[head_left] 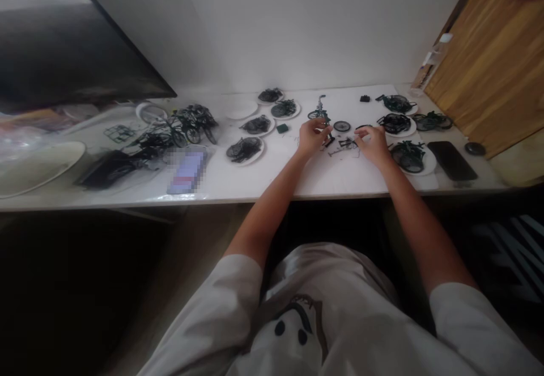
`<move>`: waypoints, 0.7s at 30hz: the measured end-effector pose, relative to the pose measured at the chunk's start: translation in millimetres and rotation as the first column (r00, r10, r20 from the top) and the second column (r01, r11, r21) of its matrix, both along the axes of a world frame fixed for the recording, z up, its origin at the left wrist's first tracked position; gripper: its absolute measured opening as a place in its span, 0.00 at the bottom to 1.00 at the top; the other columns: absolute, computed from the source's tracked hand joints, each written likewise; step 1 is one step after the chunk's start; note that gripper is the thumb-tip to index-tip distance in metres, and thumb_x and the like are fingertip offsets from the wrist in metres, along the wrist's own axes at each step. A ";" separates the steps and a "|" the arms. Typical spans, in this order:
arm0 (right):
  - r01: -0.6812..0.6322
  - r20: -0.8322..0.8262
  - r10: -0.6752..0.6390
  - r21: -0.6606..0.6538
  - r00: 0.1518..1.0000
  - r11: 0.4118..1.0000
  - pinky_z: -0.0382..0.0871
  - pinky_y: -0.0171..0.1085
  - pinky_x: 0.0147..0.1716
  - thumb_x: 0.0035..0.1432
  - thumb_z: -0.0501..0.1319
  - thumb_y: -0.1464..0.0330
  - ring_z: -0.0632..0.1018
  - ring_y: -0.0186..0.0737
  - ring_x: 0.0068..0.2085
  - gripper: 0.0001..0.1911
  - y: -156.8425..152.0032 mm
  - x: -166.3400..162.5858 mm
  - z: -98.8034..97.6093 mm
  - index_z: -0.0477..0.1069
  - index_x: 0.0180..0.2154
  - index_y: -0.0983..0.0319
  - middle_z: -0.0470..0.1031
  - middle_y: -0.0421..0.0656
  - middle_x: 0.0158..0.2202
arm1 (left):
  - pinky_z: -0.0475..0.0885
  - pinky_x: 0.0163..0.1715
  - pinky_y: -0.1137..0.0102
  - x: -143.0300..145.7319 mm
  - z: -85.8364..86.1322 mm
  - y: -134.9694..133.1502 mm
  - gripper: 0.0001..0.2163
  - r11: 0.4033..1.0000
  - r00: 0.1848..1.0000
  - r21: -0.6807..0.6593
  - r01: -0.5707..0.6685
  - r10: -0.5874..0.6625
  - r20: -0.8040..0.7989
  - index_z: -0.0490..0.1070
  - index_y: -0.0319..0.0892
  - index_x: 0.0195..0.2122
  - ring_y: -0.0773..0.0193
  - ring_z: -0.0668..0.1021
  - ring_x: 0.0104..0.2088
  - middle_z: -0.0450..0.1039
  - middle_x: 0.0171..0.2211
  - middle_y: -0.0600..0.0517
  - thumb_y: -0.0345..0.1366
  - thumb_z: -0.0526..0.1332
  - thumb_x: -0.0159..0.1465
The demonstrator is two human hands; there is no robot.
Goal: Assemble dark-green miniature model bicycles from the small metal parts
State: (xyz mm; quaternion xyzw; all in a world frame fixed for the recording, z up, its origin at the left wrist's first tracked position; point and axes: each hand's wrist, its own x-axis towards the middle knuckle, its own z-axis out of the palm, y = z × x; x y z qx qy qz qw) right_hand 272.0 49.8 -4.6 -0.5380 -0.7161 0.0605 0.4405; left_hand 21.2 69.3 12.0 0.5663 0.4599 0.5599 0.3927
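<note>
My left hand (313, 136) is closed around the lower part of a small model bicycle (320, 114), whose handlebar stands up above my fingers. The fingers of my right hand (373, 142) are pinched together at a thin dark curved piece (362, 127), too small to name. Between my hands a loose spoked wheel (341, 126) lies flat on the white work surface (293, 178). Just nearer to me are several thin dark parts (347, 142), close to my right fingertips. My left fingers hide part of the bicycle.
White plates of dark bicycle parts (245, 150) stand left, with more such parts (408, 156) on plates at right. Several model bicycles (193, 121) crowd the left side. A lit phone (187, 170), a dark phone (452, 161), a plastic bottle (431, 62) and a monitor (80, 42) surround the area.
</note>
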 end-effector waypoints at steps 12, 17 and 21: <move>-0.097 0.080 0.100 -0.034 0.992 0.995 0.68 0.65 0.70 0.64 0.68 0.68 0.81 0.62 0.56 0.04 -2.8 0.9 -0.1 0.84 0.39 0.54 0.88 0.48 0.43 | 0.74 0.27 0.75 0.3 3.7 -3.5 0.11 1.000 0.999 -0.015 -0.019 0.018 -0.028 0.81 0.39 0.50 0.71 0.82 0.24 0.87 0.40 0.48 0.34 0.76 0.70; -0.169 0.077 0.174 -0.065 0.982 0.983 0.66 0.67 0.73 0.64 0.65 0.70 0.78 0.62 0.61 0.12 -4.9 0.0 -0.7 0.87 0.43 0.53 0.86 0.49 0.47 | 0.75 0.27 0.75 -0.7 5.7 -5.8 0.11 0.999 0.998 -0.002 -0.042 0.041 -0.044 0.82 0.40 0.50 0.70 0.82 0.24 0.88 0.41 0.48 0.35 0.77 0.69; -0.200 0.038 0.206 -0.126 0.978 0.972 0.66 0.63 0.77 0.65 0.63 0.71 0.74 0.60 0.69 0.17 -7.1 -1.5 -1.3 0.88 0.47 0.52 0.84 0.49 0.52 | 0.77 0.29 0.73 -2.0 5.8 -6.1 0.11 0.999 0.997 -0.001 -0.054 0.054 -0.055 0.82 0.40 0.51 0.69 0.82 0.24 0.88 0.40 0.48 0.35 0.76 0.70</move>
